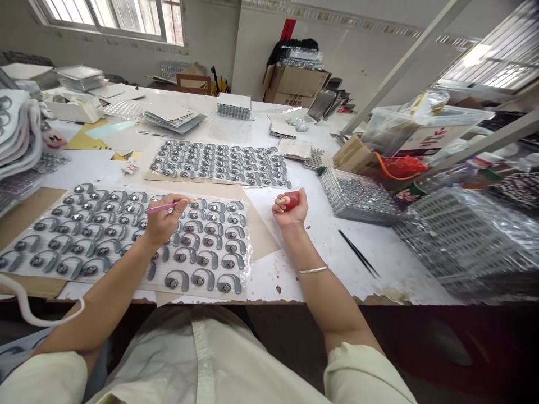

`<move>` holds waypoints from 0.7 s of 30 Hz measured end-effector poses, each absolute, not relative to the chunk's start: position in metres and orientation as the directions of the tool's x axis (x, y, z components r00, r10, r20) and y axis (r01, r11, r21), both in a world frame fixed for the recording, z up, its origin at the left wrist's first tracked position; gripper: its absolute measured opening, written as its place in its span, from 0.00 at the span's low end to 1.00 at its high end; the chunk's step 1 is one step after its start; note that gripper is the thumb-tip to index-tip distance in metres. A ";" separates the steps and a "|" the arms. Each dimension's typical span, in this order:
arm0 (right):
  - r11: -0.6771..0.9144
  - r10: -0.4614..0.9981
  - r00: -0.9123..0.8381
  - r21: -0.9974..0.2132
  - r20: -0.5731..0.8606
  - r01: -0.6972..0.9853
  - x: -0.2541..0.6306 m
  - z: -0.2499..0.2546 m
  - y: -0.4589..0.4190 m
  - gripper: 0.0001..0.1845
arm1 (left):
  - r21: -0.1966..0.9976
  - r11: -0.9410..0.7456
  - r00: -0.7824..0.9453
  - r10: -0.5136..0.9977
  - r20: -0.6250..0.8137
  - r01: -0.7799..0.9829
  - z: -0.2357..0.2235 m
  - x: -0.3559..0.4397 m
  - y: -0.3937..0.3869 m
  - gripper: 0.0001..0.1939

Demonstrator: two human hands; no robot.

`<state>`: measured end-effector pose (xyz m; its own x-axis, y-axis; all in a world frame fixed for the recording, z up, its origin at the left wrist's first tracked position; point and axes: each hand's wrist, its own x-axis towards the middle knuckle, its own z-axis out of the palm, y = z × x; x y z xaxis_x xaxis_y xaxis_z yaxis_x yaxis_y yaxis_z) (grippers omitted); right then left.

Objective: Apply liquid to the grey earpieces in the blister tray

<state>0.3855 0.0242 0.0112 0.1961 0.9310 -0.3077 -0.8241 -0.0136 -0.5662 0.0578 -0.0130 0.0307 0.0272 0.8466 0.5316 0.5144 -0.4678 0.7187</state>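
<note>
The left hand [162, 221] pinches a slim pink stick [158, 208] between thumb and fingers, fully closed on it. The stick's long axis lies nearly level, its far end pointing right and slightly up; the fingers hide part of it, and its tip is too small to make out. The hand is above a plastic-covered sheet of grey hook-shaped pieces [219, 247], hiding some of them; whether it touches the sheet is unclear. The right hand [292, 206] is curled shut around a small red object [290, 201], whose shape the fingers mostly hide. It is above the white table [269, 275], right of the sheet, with black tweezers [357, 253] farther right.
</note>
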 end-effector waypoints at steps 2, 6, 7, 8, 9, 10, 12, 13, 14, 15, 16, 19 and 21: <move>-0.013 0.935 0.192 -0.571 -0.298 -0.821 0.385 0.010 0.025 0.27 | 0.741 -0.449 -0.023 0.848 0.529 0.500 0.033 0.053 -0.012 0.14; -0.036 0.942 0.162 -0.570 -0.292 -0.821 0.384 0.005 0.025 0.29 | 0.764 -0.515 -0.098 0.801 0.590 0.389 0.053 0.043 -0.009 0.14; -0.044 0.941 0.154 -0.563 -0.300 -0.825 0.383 0.004 0.025 0.29 | 0.763 -0.541 -0.112 0.786 0.609 0.355 0.061 0.040 -0.007 0.14; -0.048 0.939 0.152 -0.557 -0.308 -0.829 0.383 0.004 0.025 0.29 | 0.760 -0.564 -0.132 0.768 0.627 0.323 0.069 0.036 -0.005 0.15; -0.051 0.936 0.151 -0.549 -0.317 -0.834 0.382 0.004 0.025 0.29 | 0.765 -0.573 -0.155 0.761 0.630 0.295 0.078 0.032 -0.001 0.16; -0.054 0.934 0.150 -0.542 -0.325 -0.839 0.381 0.003 0.025 0.29 | 0.769 -0.580 -0.177 0.755 0.631 0.268 0.086 0.026 0.002 0.18; -0.059 0.929 0.148 -0.530 -0.340 -0.846 0.379 0.003 0.025 0.27 | 0.781 -0.579 -0.208 0.755 0.621 0.233 0.099 0.015 0.010 0.22; -0.063 0.927 0.146 -0.527 -0.346 -0.847 0.378 0.003 0.026 0.26 | 0.786 -0.576 -0.209 0.759 0.616 0.225 0.102 0.009 0.012 0.23; -0.071 0.925 0.142 -0.528 -0.352 -0.847 0.377 0.002 0.026 0.25 | 0.791 -0.568 -0.212 0.764 0.610 0.227 0.104 0.004 0.014 0.23; -0.077 0.923 0.140 -0.531 -0.357 -0.844 0.376 0.002 0.026 0.25 | 0.798 -0.553 -0.215 0.772 0.599 0.238 0.105 -0.001 0.015 0.23; -0.082 0.921 0.143 -0.539 -0.362 -0.838 0.376 0.001 0.027 0.24 | 0.807 -0.532 -0.224 0.779 0.585 0.255 0.104 -0.004 0.014 0.23; -0.088 0.913 0.165 -0.575 -0.374 -0.814 0.373 -0.002 0.029 0.23 | 0.837 -0.445 -0.265 0.806 0.530 0.319 0.095 -0.009 0.009 0.21; -0.092 0.913 0.172 -0.598 -0.370 -0.796 0.372 -0.004 0.030 0.23 | 0.846 -0.413 -0.282 0.813 0.509 0.338 0.090 -0.005 0.006 0.19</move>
